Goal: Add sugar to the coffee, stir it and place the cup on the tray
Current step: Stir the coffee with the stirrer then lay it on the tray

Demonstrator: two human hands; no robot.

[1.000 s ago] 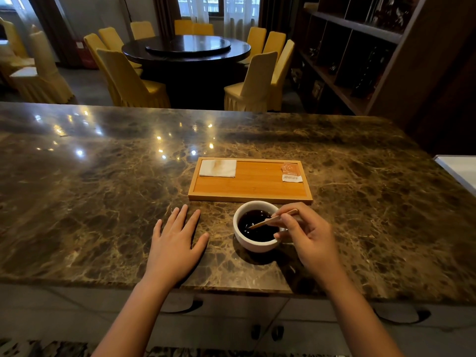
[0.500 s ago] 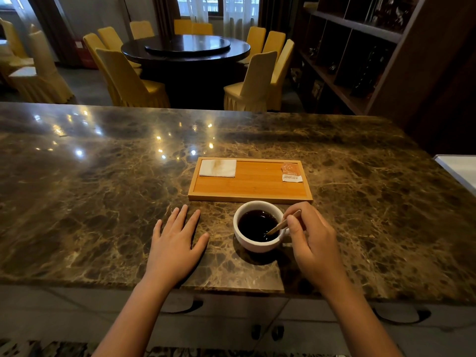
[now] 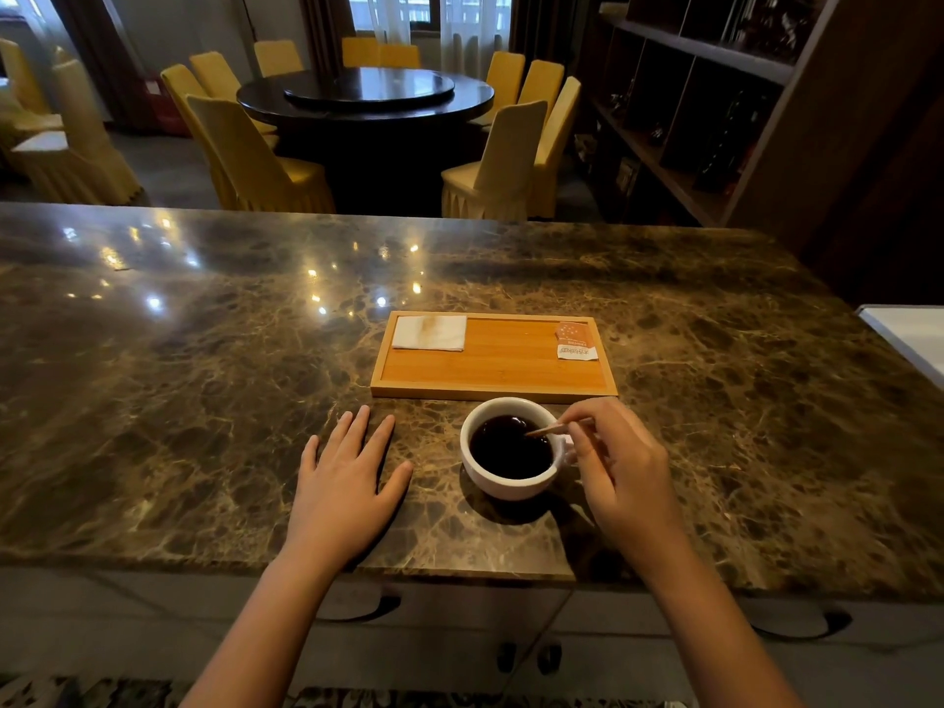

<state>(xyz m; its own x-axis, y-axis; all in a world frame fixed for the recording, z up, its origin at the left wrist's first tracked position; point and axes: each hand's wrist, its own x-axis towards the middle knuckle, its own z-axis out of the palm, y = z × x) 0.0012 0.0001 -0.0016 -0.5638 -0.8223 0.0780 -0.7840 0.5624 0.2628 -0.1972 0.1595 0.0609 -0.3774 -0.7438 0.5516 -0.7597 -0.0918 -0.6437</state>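
A white cup (image 3: 511, 480) of dark coffee stands on the marble counter (image 3: 204, 380), just in front of a wooden tray (image 3: 490, 367). My right hand (image 3: 620, 467) pinches a thin wooden stir stick (image 3: 547, 430) whose tip dips into the coffee at the cup's right side. My left hand (image 3: 347, 477) lies flat on the counter left of the cup, fingers spread, holding nothing. On the tray lie a white folded napkin (image 3: 430, 333) at the back left and an orange sugar packet (image 3: 576, 340) at the back right.
A white surface edge (image 3: 909, 334) shows at the far right of the counter. Beyond the counter stand a round dark table (image 3: 365, 97) with yellow chairs and a dark shelf unit (image 3: 715, 109) at the right.
My right hand has swung the stir stick around inside the cup, its tip going from the left part to the right part of the coffee. The left hand stays put.
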